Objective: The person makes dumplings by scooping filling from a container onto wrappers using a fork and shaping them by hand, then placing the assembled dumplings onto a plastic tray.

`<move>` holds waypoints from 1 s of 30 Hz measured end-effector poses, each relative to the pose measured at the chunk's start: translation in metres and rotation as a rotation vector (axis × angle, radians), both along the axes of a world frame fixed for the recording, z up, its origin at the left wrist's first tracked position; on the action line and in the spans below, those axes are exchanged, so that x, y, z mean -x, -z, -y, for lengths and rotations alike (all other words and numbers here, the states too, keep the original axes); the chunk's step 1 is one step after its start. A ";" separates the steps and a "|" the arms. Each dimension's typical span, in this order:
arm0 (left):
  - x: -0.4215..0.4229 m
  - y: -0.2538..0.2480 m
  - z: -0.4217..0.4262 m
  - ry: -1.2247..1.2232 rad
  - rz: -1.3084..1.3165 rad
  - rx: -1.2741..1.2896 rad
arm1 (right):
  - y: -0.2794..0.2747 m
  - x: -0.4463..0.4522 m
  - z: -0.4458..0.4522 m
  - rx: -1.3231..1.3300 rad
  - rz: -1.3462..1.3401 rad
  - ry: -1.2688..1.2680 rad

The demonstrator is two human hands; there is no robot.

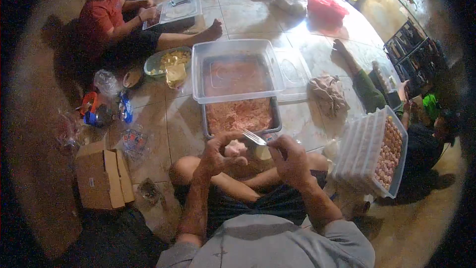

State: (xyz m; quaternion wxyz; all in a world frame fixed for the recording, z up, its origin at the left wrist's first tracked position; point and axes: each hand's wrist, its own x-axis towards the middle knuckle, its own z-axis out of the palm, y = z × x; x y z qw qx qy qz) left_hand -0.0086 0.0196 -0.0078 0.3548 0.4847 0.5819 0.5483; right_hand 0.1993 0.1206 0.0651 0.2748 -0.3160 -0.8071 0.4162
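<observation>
My left hand (218,155) curls around a pale pink lump of minced meat (235,148). In my right hand (289,154) is a fork (254,137), its tines pointing left and up above the lump. Just beyond both hands sits a dark tub (206,124) of pinkish minced meat (243,114). A clear plastic box (237,100) rests over the tub's far part, and the meat shows through it. A small pale round thing (262,153) lies below the fork; I cannot make out what it is.
At right, stacked clear trays (357,151) hold many meatballs (388,154). A cardboard box (99,178) stands at left, near a green bowl (153,64) of yellowish pieces. A crumpled cloth (328,94) lies right of the tub. Other people sit at upper left and right.
</observation>
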 end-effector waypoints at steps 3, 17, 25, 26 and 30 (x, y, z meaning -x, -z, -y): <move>0.002 -0.008 0.003 -0.060 -0.005 -0.100 | -0.015 -0.003 0.004 -0.017 0.075 -0.066; 0.000 0.022 -0.007 -0.091 -0.156 -0.024 | 0.018 0.012 0.020 -0.103 0.064 -0.104; -0.006 0.008 0.022 0.076 0.107 0.078 | 0.143 0.039 -0.093 -0.364 0.209 0.123; -0.008 0.002 0.024 0.059 0.311 0.094 | 0.153 0.034 -0.102 -0.398 0.405 0.036; -0.007 -0.010 0.021 -0.095 0.038 -0.008 | 0.060 0.038 -0.082 -0.197 0.905 -0.078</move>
